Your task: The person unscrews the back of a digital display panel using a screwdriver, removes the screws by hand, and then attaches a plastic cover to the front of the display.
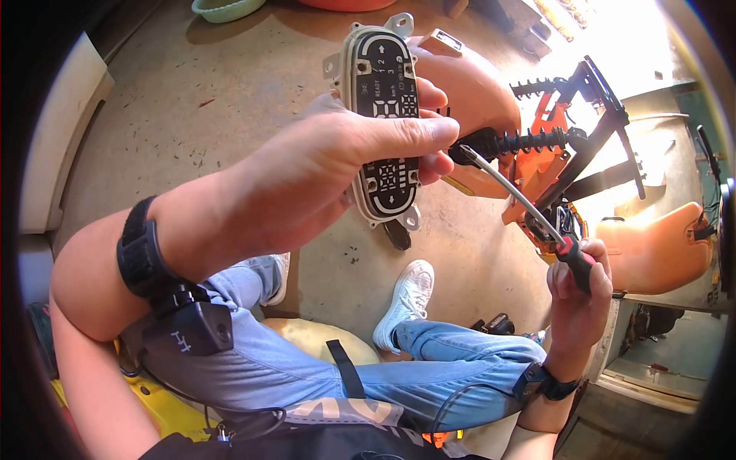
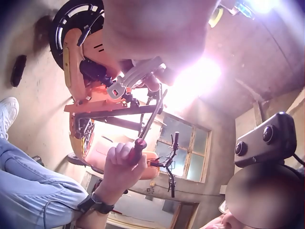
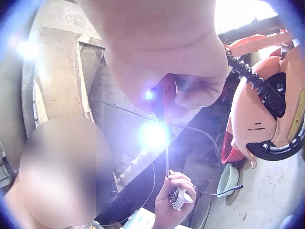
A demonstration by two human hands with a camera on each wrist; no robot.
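Note:
In the head view my left hand (image 1: 337,149) grips an oval black display panel (image 1: 386,84) with a pale frame and metal tabs, its face towards the camera and its long side upright. The thumb lies across the front, and the other fingers curl behind. My right hand (image 1: 583,295) holds a screwdriver by its red and black handle (image 1: 575,263). The shaft (image 1: 514,192) slants up and left, and its tip shows beside the left thumb, apart from the panel's face. In the left wrist view the right hand (image 2: 125,167) holds the same screwdriver.
An orange vehicle frame with a black spring shock absorber (image 1: 537,141) stands beyond the screwdriver. A pale green basin (image 1: 227,8) is on the floor at the top. Jeans-clad legs (image 1: 460,368) and a white shoe (image 1: 406,303) are below the hands. A cabinet (image 1: 65,138) stands at left.

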